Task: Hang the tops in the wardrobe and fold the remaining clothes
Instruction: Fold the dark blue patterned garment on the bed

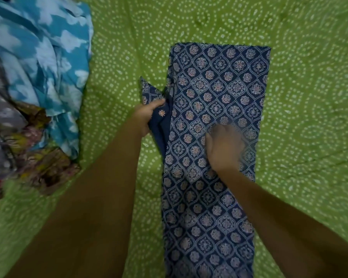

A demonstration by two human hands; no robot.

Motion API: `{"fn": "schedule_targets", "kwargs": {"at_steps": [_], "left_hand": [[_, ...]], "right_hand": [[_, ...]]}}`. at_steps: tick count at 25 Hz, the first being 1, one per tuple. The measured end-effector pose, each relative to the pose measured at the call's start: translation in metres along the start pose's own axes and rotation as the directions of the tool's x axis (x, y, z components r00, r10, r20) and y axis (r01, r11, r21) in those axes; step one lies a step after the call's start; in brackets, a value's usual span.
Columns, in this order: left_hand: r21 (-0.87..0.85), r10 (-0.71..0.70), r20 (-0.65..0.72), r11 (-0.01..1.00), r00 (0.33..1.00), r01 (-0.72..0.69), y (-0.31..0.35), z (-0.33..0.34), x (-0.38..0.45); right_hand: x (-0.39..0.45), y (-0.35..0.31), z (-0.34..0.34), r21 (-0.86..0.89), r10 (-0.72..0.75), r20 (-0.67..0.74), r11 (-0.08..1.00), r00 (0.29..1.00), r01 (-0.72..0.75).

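Observation:
A navy blue garment [219, 81] with a white and pink medallion print lies as a long folded strip down the middle of the green bed cover. My left hand [147, 119] grips a loose flap of it at the strip's left edge, fingers closed on the cloth. My right hand [224, 149], blurred by motion, lies palm down on the strip's middle, fingers apart, holding nothing.
The green bedspread [309, 97] with white dotted circles covers the whole surface. At the left lies a heap of clothes: a turquoise and white garment [48, 57] on top, and grey and brown printed pieces [28, 153] below it.

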State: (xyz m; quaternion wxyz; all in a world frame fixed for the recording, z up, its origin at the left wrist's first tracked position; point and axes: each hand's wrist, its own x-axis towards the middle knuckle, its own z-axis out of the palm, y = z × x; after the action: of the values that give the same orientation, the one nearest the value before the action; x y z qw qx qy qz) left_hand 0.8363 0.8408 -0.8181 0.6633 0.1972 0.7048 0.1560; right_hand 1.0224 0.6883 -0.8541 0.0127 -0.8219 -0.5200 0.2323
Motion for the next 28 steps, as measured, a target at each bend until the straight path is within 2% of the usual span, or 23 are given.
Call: {"fn": "schedule_targets", "kwargs": {"at_steps": [2,5,7,8,9,10,12,13,14,16,18,20,22,23,24,25,28], "left_hand": [[-0.088,0.052,-0.076,0.994,0.996,-0.059,-0.009,-0.005,0.0],[-0.217,0.123,-0.324,0.955,0.938,-0.201,-0.034,-0.035,-0.011],[-0.061,0.234,-0.481,0.952,0.845,-0.299,-0.052,-0.075,-0.021],[0.035,0.289,-0.506,0.948,0.813,-0.316,-0.064,-0.096,-0.024],[0.06,0.295,-0.495,0.95,0.817,-0.306,-0.074,-0.114,-0.03],[-0.023,0.237,-0.434,0.962,0.869,-0.273,-0.079,-0.129,-0.039],[-0.251,0.128,-0.179,0.953,0.976,-0.171,-0.09,-0.148,-0.057],[-0.315,0.131,-0.066,0.938,0.989,-0.145,-0.094,-0.154,-0.068],[-0.302,0.143,-0.005,0.943,0.99,-0.137,-0.097,-0.159,-0.074],[-0.153,0.212,0.054,0.967,0.976,-0.201,-0.103,-0.169,-0.088],[0.175,0.313,-0.015,0.936,0.95,-0.306,-0.105,-0.171,-0.099],[0.504,0.486,-0.139,0.784,0.863,-0.361,-0.106,-0.175,-0.1],[0.697,0.654,-0.194,0.616,0.731,-0.367,-0.105,-0.183,-0.095],[0.748,0.716,-0.182,0.545,0.673,-0.377,-0.105,-0.186,-0.093],[0.773,0.743,-0.169,0.507,0.647,-0.381,-0.105,-0.187,-0.091],[0.78,0.747,-0.168,0.5,0.644,-0.377,-0.103,-0.186,-0.091],[0.762,0.692,-0.226,0.564,0.686,-0.318,-0.098,-0.18,-0.089]], "right_hand": [[-0.003,0.0,-0.003,-0.015,-0.011,0.007,1.0,1.0,0.011],[-0.013,-0.006,-0.009,-0.023,-0.003,0.028,1.0,1.0,0.004],[-0.026,-0.011,-0.011,-0.034,-0.016,0.037,0.999,0.999,0.017],[-0.034,-0.015,-0.012,-0.036,-0.025,0.042,0.999,0.999,0.027],[-0.043,-0.019,-0.012,-0.033,-0.029,0.047,0.999,0.998,0.031],[-0.053,-0.025,-0.011,-0.03,-0.028,0.051,0.999,0.998,0.03],[-0.074,-0.041,-0.006,-0.029,-0.038,0.062,0.999,0.997,0.04],[-0.085,-0.051,-0.003,-0.026,-0.064,0.068,0.997,0.996,0.066],[-0.095,-0.06,0.002,-0.021,-0.106,0.069,0.994,0.992,0.108],[-0.113,-0.083,0.013,-0.037,-0.206,0.053,0.977,0.977,0.208],[-0.123,-0.101,0.024,-0.045,-0.267,0.049,0.962,0.963,0.269],[-0.128,-0.115,0.033,-0.046,-0.302,0.037,0.952,0.953,0.303],[-0.131,-0.128,0.042,-0.094,-0.341,0.017,0.935,0.94,0.341],[-0.132,-0.133,0.046,-0.123,-0.364,0.011,0.924,0.931,0.362],[-0.131,-0.138,0.05,-0.151,-0.389,-0.004,0.911,0.921,0.384],[-0.13,-0.143,0.054,-0.179,-0.415,-0.035,0.898,0.909,0.402],[-0.117,-0.155,0.058,-0.275,-0.504,-0.159,0.848,0.849,0.453]]}}
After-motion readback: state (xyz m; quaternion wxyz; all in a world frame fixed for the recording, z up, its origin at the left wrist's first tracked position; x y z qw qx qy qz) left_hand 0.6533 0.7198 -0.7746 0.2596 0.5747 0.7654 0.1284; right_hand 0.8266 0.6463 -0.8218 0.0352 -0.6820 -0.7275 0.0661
